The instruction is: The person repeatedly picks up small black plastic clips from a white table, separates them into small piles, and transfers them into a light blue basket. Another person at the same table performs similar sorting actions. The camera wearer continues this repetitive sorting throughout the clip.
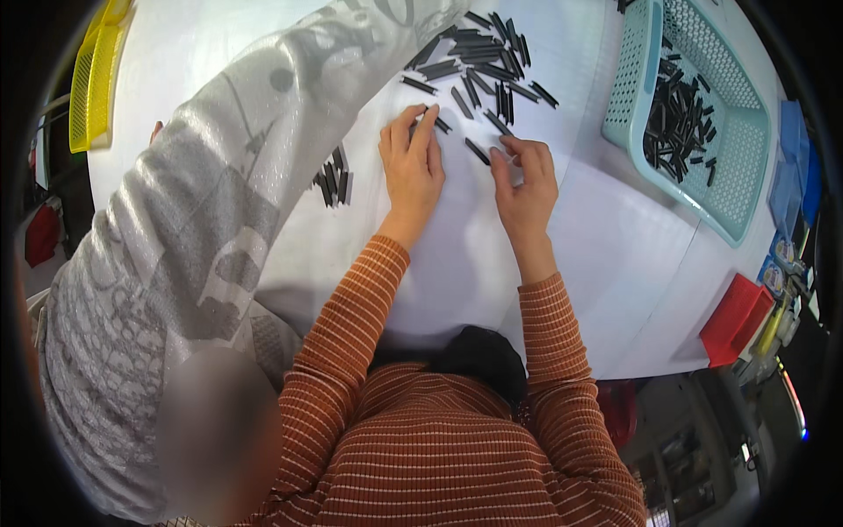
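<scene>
On the smooth white tabletop [606, 228], with twelve o'clock pointing away from the wearer, the left hand [413, 162] had its fingers narrowly spaced at a short, black, seemingly plastic strip [443, 126]; whether they pinched it could not be told. The right hand [527, 180] had thumb and forefinger a narrow gap apart, near the ends of a ten-o'clock strip [477, 151] and an eleven-o'clock strip [498, 122]; contact was unclear. A loose heap of black strips [474, 50] lay at twelve, a smaller black cluster [332, 182] near nine from the left hand, and a pale turquoise perforated plastic basket [625, 101] holding black pieces at two from the right. Good handling probably called for gripping each strip lightly by its long sides, singly, leaving neighbours undisturbed, and keeping clear of the co-worker's grey patterned sleeve [290, 97] at ten.
</scene>
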{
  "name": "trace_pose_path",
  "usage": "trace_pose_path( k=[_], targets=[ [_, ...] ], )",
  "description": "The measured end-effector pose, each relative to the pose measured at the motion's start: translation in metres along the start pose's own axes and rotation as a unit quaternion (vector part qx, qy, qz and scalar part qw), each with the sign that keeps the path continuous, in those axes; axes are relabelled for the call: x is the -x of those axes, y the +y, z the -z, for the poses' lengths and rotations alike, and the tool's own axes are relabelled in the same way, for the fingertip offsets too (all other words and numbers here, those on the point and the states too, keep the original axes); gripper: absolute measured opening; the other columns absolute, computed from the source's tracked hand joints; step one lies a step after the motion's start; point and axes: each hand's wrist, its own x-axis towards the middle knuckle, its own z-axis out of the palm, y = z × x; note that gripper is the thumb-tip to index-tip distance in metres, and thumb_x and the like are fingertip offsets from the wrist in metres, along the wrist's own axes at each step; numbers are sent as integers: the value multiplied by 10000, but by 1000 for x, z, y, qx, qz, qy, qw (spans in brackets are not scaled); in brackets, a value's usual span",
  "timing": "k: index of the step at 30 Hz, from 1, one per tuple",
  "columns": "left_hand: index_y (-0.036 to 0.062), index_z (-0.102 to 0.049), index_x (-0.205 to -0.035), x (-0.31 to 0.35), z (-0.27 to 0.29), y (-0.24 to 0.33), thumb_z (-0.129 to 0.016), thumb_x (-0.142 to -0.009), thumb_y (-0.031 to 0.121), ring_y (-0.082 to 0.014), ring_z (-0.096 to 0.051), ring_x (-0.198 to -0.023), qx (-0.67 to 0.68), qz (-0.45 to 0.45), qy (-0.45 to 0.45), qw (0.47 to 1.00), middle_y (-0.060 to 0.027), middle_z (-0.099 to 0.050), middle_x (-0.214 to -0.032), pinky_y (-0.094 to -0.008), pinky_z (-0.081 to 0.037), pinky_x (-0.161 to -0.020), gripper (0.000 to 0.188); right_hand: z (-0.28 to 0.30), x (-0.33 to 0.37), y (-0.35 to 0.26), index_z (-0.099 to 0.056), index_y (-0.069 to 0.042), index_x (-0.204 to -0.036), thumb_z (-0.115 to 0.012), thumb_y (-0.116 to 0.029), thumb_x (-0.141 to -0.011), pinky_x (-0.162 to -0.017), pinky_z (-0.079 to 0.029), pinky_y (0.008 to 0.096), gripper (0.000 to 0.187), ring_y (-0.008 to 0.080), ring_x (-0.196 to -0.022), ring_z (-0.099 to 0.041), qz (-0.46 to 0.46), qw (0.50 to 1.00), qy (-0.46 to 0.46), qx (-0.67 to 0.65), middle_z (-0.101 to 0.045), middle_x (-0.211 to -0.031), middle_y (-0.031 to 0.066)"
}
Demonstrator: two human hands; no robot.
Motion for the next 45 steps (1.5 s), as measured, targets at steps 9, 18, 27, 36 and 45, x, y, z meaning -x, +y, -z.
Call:
trace_pose_path(
  k=[9,18,27,36,45],
  targets=[
    [67,-689,-1082,11,22,-6,-668,-825,0,-262,-544,-964,17,3,-26,1000,-67,-598,-1067,-357,-472,-811,266,-7,24,-3,-680,-113,-915,-778,-150,-760,-661,-467,325,187,202,-778,-578,20,997,-48,54,-596,-876,-2],
    [43,-644,-942,11,33,-9,-721,-797,3,-267,-566,-952,3,1,-57,998,-93,-624,-1013,-349,-492,-785,169,-5,-12,10,-683,-138,-968,-720,-161,-825,-687,-473,329,149,197,-838,-589,28,994,-10,110,-584,-911,-5],
    [75,-643,-919,28,36,-16,-701,-780,-22,-243,-582,-954,-27,-54,-43,997,-41,-655,-1000,-351,-441,-817,179,-7,3,15,-691,-150,-980,-731,-151,-807,-725,-448,326,178,181,-862,-571,45,993,-31,103,-588,-942,-23],
    [142,-698,-919,43,49,-25,-678,-755,10,-168,-580,-983,-98,-125,-56,986,66,-669,-1024,-330,-378,-882,212,-24,2,-2,-700,-158,-973,-739,-163,-800,-704,-400,330,177,166,-836,-552,106,989,-10,107,-584,-918,-32],
    [94,-703,-957,48,68,-27,-671,-772,-64,-229,-568,-999,-39,-51,-15,998,-23,-659,-1035,-344,-434,-873,245,-53,-21,-6,-679,-172,-852,-747,-182,-786,-684,-377,340,96,163,-852,-554,131,976,-18,175,-595,-898,-80]
  ],
)
